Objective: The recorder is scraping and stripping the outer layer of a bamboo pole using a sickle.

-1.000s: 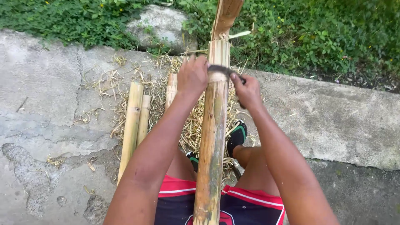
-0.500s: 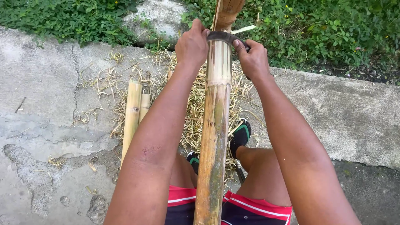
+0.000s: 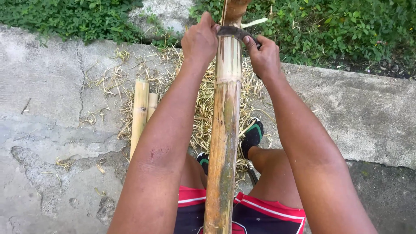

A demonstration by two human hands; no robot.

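- The left hand (image 3: 200, 40), near the top centre of the frame, has its fingers curled tight around the left end of a dark curved blade (image 3: 236, 32); the thumb tip presses against the metal.
- The right hand (image 3: 263, 56), just right of centre at the top, wraps its fingers closed over the blade's other end, the index finger lying along the top edge.
- The blade lies crosswise on a bamboo pole (image 3: 224, 130), touching its upper face between the two hands.
- The pole runs up the middle of the frame from the lap at the bottom edge to the top edge; below the blade a pale scraped band shows, and lower down the skin is greenish-brown and streaked.
- Both forearms reach up from the lower frame, one on each side of the pole.
- Red and dark shorts (image 3: 251, 214) sit at the bottom centre; a black shoe with green trim (image 3: 252, 134) shows right of the pole.
- Dry shavings (image 3: 203, 108) are heaped under the pole in mid-frame.
- Two short split bamboo pieces (image 3: 141, 115) lie side by side left of centre on the cracked concrete (image 3: 47, 108).
- Green weeds (image 3: 338, 30) line the top edge.
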